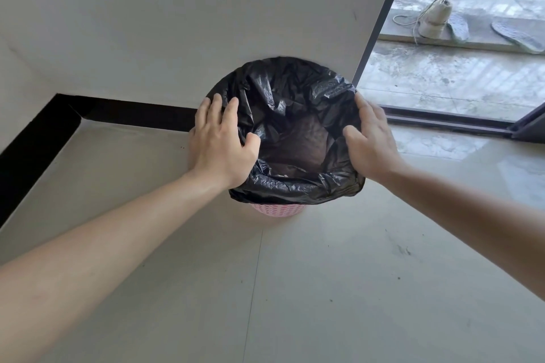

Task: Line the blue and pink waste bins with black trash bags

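The pink perforated waste bin (278,210) stands on the floor against the wall; only a strip of its lower side shows. A black trash bag (295,186) sits inside it, its mouth folded out over the rim all around. My left hand (221,141) lies on the bag at the left rim, fingers spread, thumb dipping inside the opening. My right hand (370,138) presses the bag at the right rim, thumb over the inner edge. No blue bin is in view.
A white wall (206,9) with a black skirting (132,113) rises right behind the bin. At the right, a dark sliding-door track (442,119) opens to a wet outdoor floor with a shoe (435,19) and insoles (516,35). Pale floor tiles (295,289) spread in front.
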`<state>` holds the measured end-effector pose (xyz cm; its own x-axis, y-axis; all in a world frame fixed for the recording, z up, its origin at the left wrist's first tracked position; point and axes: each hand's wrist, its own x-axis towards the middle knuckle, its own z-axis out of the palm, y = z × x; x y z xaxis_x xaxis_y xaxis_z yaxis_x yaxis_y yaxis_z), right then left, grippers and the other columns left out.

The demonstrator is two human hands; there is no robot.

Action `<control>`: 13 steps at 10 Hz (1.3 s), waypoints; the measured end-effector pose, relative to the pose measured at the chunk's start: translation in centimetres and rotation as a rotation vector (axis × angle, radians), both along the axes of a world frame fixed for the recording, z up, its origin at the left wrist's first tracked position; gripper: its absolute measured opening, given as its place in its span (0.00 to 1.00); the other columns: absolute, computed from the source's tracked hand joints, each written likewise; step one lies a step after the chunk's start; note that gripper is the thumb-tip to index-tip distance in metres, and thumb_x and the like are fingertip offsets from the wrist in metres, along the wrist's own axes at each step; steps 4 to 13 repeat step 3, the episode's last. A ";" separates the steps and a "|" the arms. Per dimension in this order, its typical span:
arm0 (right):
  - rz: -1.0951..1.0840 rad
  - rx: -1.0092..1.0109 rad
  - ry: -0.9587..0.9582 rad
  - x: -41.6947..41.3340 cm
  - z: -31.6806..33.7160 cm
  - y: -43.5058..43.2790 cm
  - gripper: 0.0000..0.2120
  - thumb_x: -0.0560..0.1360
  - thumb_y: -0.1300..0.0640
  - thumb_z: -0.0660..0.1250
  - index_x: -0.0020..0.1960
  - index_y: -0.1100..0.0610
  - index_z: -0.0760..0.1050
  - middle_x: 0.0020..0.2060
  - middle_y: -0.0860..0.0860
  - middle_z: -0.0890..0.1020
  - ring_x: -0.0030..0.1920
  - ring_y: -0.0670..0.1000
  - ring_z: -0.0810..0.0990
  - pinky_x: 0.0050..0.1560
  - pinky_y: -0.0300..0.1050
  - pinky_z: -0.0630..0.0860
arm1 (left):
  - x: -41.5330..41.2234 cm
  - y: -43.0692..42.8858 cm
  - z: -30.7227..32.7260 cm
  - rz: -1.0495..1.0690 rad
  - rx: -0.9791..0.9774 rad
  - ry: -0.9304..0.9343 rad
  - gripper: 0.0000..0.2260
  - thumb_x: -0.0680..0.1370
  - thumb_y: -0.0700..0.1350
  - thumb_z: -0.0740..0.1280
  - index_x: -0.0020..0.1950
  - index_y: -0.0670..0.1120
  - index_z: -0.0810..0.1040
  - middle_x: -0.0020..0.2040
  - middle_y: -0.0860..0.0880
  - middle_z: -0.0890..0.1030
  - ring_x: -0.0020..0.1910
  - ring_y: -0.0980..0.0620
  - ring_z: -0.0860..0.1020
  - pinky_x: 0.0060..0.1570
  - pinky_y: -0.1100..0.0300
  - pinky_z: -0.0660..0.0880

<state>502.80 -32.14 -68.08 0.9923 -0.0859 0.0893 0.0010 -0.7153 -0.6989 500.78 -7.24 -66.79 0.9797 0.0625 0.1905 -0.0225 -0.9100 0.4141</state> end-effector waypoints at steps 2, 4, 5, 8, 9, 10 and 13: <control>-0.028 -0.147 0.065 -0.7 1.9 0.6 0.32 0.77 0.52 0.58 0.79 0.48 0.52 0.79 0.56 0.52 0.78 0.54 0.50 0.75 0.53 0.50 | 0.0 0.2 0.2 0.004 0.011 0.013 0.30 0.76 0.54 0.60 0.76 0.45 0.59 0.79 0.41 0.57 0.78 0.45 0.50 0.72 0.44 0.57; 0.129 0.042 -0.235 -0.8 5.6 1.1 0.26 0.78 0.52 0.62 0.75 0.50 0.62 0.76 0.53 0.62 0.75 0.51 0.59 0.73 0.53 0.62 | 0.0 0.1 0.4 0.009 0.026 0.033 0.31 0.76 0.54 0.60 0.76 0.44 0.59 0.79 0.41 0.56 0.78 0.45 0.50 0.72 0.44 0.57; 0.129 0.042 -0.235 -0.8 5.6 1.1 0.26 0.78 0.52 0.62 0.75 0.50 0.62 0.76 0.53 0.62 0.75 0.51 0.59 0.73 0.53 0.62 | 0.0 0.1 0.4 0.009 0.026 0.033 0.31 0.76 0.54 0.60 0.76 0.44 0.59 0.79 0.41 0.56 0.78 0.45 0.50 0.72 0.44 0.57; 0.129 0.042 -0.235 -0.8 5.6 1.1 0.26 0.78 0.52 0.62 0.75 0.50 0.62 0.76 0.53 0.62 0.75 0.51 0.59 0.73 0.53 0.62 | 0.0 0.1 0.4 0.009 0.026 0.033 0.31 0.76 0.54 0.60 0.76 0.44 0.59 0.79 0.41 0.56 0.78 0.45 0.50 0.72 0.44 0.57; 0.129 0.042 -0.235 -0.8 5.6 1.1 0.26 0.78 0.52 0.62 0.75 0.50 0.62 0.76 0.53 0.62 0.75 0.51 0.59 0.73 0.53 0.62 | 0.0 0.1 0.4 0.009 0.026 0.033 0.31 0.76 0.54 0.60 0.76 0.44 0.59 0.79 0.41 0.56 0.78 0.45 0.50 0.72 0.44 0.57; 0.129 0.042 -0.235 -0.8 5.6 1.1 0.26 0.78 0.52 0.62 0.75 0.50 0.62 0.76 0.53 0.62 0.75 0.51 0.59 0.73 0.53 0.62 | 0.0 0.1 0.4 0.009 0.026 0.033 0.31 0.76 0.54 0.60 0.76 0.44 0.59 0.79 0.41 0.56 0.78 0.45 0.50 0.72 0.44 0.57; 0.129 0.042 -0.235 -0.8 5.6 1.1 0.26 0.78 0.52 0.62 0.75 0.50 0.62 0.76 0.53 0.62 0.75 0.51 0.59 0.73 0.53 0.62 | 0.0 0.1 0.4 0.009 0.026 0.033 0.31 0.76 0.54 0.60 0.76 0.44 0.59 0.79 0.41 0.56 0.78 0.45 0.50 0.72 0.44 0.57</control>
